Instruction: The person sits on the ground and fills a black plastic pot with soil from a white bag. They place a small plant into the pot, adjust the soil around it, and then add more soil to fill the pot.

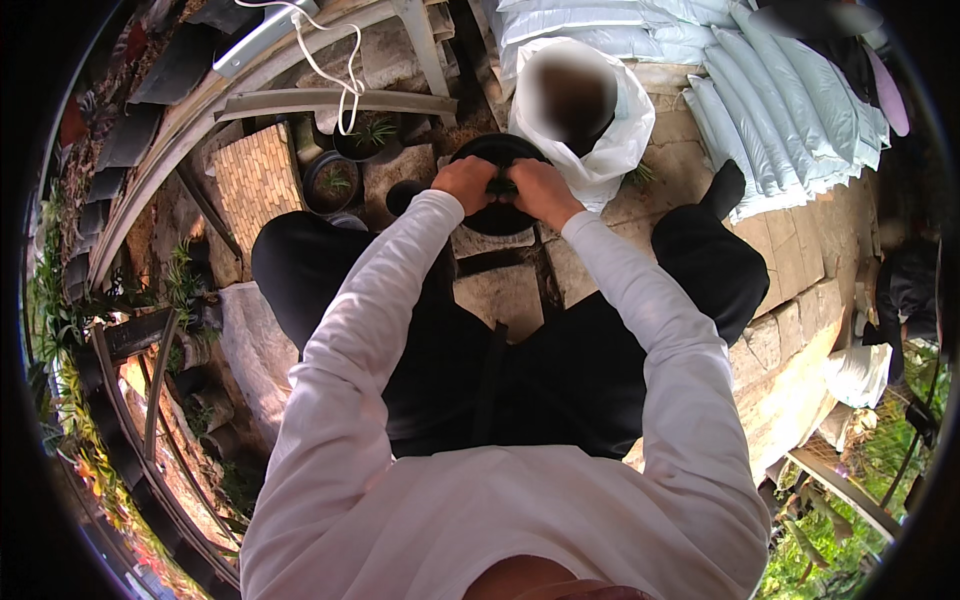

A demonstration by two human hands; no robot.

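My left hand (466,185) and my right hand (543,193) meet over a round black plastic pot (501,223) on the paving before me. Their fingers are curled inward around something small and dark at the pot's middle, perhaps a plant; the fingertips and what they touch are too dark to make out. An open white plastic sack (637,120) stands just beyond my right hand, its contents blurred. Left of my left hand is a small dark pot (406,198), with a larger black pot holding a small green plant (334,180) farther left.
Filled pale plastic bags (780,112) are stacked at the upper right. A patterned tile-like block (256,187) and a metal bar (337,102) lie left of the pots. A white cable (352,67) hangs at the top. Another person (911,289) is at the far right.
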